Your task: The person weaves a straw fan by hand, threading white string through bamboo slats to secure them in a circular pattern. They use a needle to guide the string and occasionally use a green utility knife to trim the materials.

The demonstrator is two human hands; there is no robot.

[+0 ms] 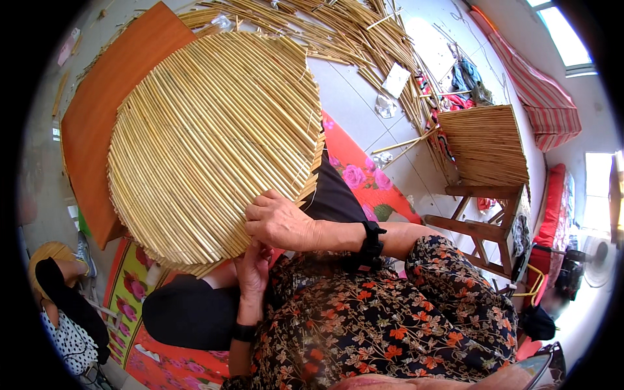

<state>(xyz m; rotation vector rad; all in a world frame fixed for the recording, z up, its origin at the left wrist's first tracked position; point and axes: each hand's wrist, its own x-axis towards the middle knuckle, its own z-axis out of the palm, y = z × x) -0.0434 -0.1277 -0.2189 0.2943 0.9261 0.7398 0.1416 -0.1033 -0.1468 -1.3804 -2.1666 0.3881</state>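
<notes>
The likeliest trouble lay at the rim of the round stalk mat (208, 143), just where the hands met it: if the right hand (279, 220) bore down too hard, or the left hand (253, 270) tugged unevenly, a stalk there could have split or slid out of line with its neighbours. A pale thread (301, 175) near the edge beyond the right hand might also have snagged, and the mat, overlapping the orange-brown board (88, 143) to the far left of the hands, could have slipped had its near side been pulled. The right hand was half closed, back upward, its fingers curled at the mat's near edge; the left, just below it, had its fingertips drawn together close to the rim, and whether either had hold of a thread or a stalk could not be told. The mat spread away from the hands, ahead and to the left, in straight golden stalks laid close side by side on a slant, its outline roughly circular, the ends stepping unevenly along the side beyond the right hand, with darker lines between the rows
</notes>
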